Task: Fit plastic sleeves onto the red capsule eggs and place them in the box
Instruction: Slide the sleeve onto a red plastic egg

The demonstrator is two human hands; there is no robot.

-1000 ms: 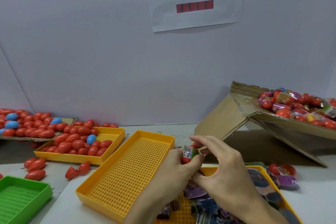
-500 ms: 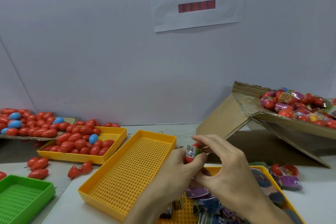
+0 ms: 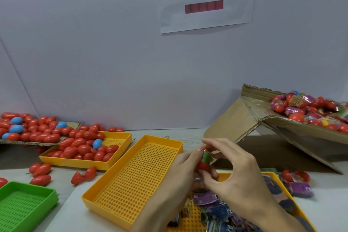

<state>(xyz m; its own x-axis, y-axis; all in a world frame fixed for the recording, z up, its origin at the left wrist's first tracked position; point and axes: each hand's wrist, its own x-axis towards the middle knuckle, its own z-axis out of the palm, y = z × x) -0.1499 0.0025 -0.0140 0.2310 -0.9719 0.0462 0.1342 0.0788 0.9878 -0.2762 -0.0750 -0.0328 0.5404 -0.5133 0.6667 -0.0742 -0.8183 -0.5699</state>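
Two hands [image 3: 211,173], fingers [image 3: 216,144] pinching sleeved red egg [image 3: 205,159]

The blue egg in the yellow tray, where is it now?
In the head view, left of centre: the blue egg lies among red eggs in the far yellow tray.

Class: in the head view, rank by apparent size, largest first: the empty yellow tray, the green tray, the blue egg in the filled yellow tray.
1. empty yellow tray
2. green tray, cut off by the frame, so unsure
3. blue egg

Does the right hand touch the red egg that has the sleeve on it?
Touching. In the head view the right hand pinches the red egg with thumb below and forefinger at its top.
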